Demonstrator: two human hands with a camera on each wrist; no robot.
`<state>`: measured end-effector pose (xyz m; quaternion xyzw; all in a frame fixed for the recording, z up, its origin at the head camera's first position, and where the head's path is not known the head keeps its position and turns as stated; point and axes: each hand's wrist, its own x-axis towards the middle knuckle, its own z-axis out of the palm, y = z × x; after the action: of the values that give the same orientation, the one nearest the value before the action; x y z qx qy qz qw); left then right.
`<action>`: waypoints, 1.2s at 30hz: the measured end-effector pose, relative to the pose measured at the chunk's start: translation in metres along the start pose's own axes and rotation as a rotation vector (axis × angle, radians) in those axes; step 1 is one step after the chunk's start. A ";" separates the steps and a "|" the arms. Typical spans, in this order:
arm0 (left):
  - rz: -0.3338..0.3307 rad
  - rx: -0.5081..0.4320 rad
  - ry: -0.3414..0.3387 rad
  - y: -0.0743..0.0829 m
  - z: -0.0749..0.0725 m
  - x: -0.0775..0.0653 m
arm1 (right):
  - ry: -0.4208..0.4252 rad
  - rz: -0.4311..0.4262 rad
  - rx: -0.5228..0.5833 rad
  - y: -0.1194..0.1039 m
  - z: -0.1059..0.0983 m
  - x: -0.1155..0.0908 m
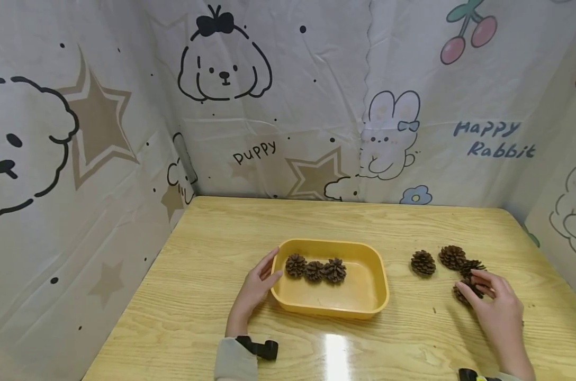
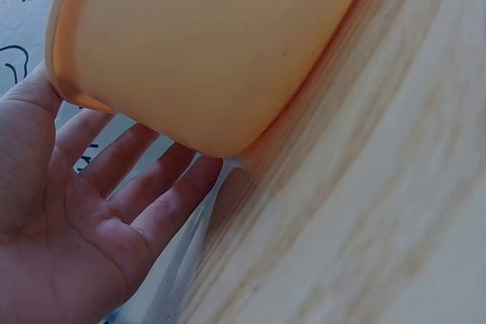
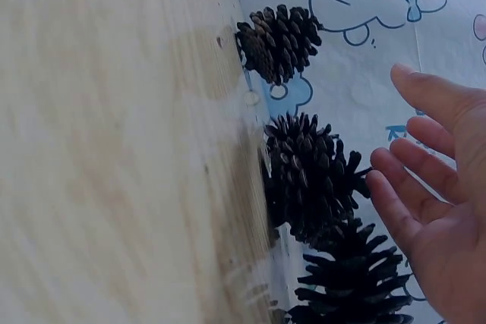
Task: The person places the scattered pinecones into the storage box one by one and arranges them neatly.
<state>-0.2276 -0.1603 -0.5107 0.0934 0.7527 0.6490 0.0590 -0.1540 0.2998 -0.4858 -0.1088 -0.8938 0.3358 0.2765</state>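
A yellow plastic tray [image 1: 359,288] sits mid-table, with three brown pine cones [image 1: 335,271] in a row inside it. At its left end my left hand [image 1: 255,288] grips the wall, thumb over the rim and fingers along the outside. The left wrist view shows those fingertips against the tray wall [image 2: 213,58]. To the right, my right hand [image 1: 500,307] is over the nearest loose pine cone [image 1: 461,293], its fingers relaxed and partly covering it. In the right wrist view nothing is held, and the fingers are beside a pine cone [image 3: 311,176].
More loose pine cones stand behind the right hand, one darker cone [image 1: 452,257] at the back and another pine cone [image 1: 423,263] nearer the tray. The wooden table [image 1: 212,233] ends at a printed cloth wall [image 1: 269,174] at the back and left.
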 end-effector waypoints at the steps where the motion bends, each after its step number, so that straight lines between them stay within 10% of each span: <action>1: -0.003 -0.004 0.000 0.000 0.000 0.000 | 0.002 0.003 -0.002 0.001 -0.001 0.000; 11: -0.012 -0.011 0.003 0.001 0.000 -0.001 | -0.026 -0.029 -0.104 0.011 -0.006 0.003; 26: -0.022 -0.030 0.001 0.002 0.000 0.000 | -0.307 -0.140 -0.313 0.018 -0.007 0.014; 36: -0.020 -0.028 -0.006 0.002 0.000 -0.002 | -0.291 -0.170 -0.294 0.020 -0.005 0.011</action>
<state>-0.2258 -0.1600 -0.5086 0.0867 0.7444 0.6584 0.0690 -0.1601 0.3219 -0.4908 -0.0227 -0.9696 0.1895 0.1531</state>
